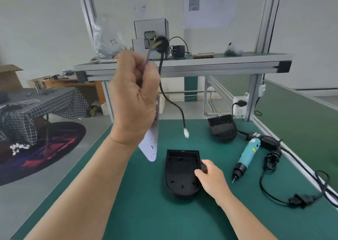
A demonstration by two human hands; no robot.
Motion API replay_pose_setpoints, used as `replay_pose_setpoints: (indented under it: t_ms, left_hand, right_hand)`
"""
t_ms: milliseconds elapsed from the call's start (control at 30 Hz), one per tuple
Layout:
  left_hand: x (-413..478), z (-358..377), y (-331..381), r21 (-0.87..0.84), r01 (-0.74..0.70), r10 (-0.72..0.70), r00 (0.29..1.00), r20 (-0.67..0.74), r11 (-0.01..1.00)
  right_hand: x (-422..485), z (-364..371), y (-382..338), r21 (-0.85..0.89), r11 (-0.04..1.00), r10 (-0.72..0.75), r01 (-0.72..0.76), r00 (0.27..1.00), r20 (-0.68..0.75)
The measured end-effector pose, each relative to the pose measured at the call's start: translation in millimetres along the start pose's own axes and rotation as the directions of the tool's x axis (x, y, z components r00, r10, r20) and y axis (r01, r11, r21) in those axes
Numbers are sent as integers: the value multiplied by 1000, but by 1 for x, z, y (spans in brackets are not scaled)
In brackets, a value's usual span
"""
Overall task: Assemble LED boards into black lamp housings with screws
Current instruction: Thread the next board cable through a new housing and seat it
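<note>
My left hand [134, 97] is raised above the green table and grips a white LED board [151, 141] with red dots, which hangs down edge-on. A black cable [171, 102] with a white connector [186, 134] dangles from the same hand. An open black lamp housing [180, 174] lies on the mat below. My right hand [210, 177] holds its right rim, thumb and fingers curled on the edge. A second black housing [222, 128] sits farther back.
A teal electric screwdriver [247, 157] lies right of the housing, its black cord and power adapter [270, 144] coiled toward the table's right edge. An aluminium-frame shelf [182, 64] above carries a grey screw feeder [150, 35], a charger and bags. A checkered table stands far left.
</note>
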State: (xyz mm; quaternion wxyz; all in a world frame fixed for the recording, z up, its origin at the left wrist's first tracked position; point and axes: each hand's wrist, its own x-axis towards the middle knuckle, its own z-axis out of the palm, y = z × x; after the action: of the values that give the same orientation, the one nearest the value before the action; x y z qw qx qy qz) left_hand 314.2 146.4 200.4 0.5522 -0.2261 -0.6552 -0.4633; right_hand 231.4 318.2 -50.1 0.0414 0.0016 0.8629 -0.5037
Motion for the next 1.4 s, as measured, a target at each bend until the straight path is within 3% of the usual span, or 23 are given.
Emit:
replay_pose_setpoints:
  t_ms: [133, 267, 400, 500, 667, 800, 900, 1000, 1200, 1333, 1400]
  left_hand:
    - [19, -8, 27, -90, -184, 182, 983, -25, 979]
    - [23, -7, 33, -153, -161, 159, 987, -25, 975]
    - [9, 0, 19, -220, 68, -72, 997, -11, 973]
    - [-8, 11, -7, -238, 257, -269, 963, -19, 936]
    - [-56, 41, -61, -131, 510, -510, 859, 35, 850]
    - [-99, 58, -100, -35, 657, -652, 752, 93, 753]
    - [-120, 62, -116, -5, 704, -700, 708, 95, 711]
    - [-133, 65, -126, 51, 719, -721, 688, 89, 693]
    - [-151, 62, -137, 219, 642, -678, 690, 253, 735]
    - [-158, 47, -142, 535, 414, -651, 650, 393, 737]
    - [-159, 40, -142, 575, 425, -688, 618, 380, 699]
  right_hand:
    - [-14, -3, 4, -21, 1000, -6, 5, 999, -36]
    - [-14, -2, -3, -99, 992, -100, 79, 968, -232]
    - [13, -9, -19, -126, 983, -153, 130, 970, -188]
    - [49, -18, -39, -164, 982, -116, 92, 983, -144]
    - [99, -23, -51, -154, 988, -25, 17, 999, -45]
    - [121, -16, -37, -39, 989, 141, -140, 990, 24]
    - [129, -11, -28, -146, 977, 158, -158, 987, -16]
    - [135, -9, -30, -404, 908, 100, -107, 994, -38]
    - [140, -2, -34, -552, 829, 80, -85, 996, -34]
    - [140, -6, -45, -480, 877, -26, -9, 998, -66]
    - [137, -12, -58, -326, 945, -91, 37, 984, -152]
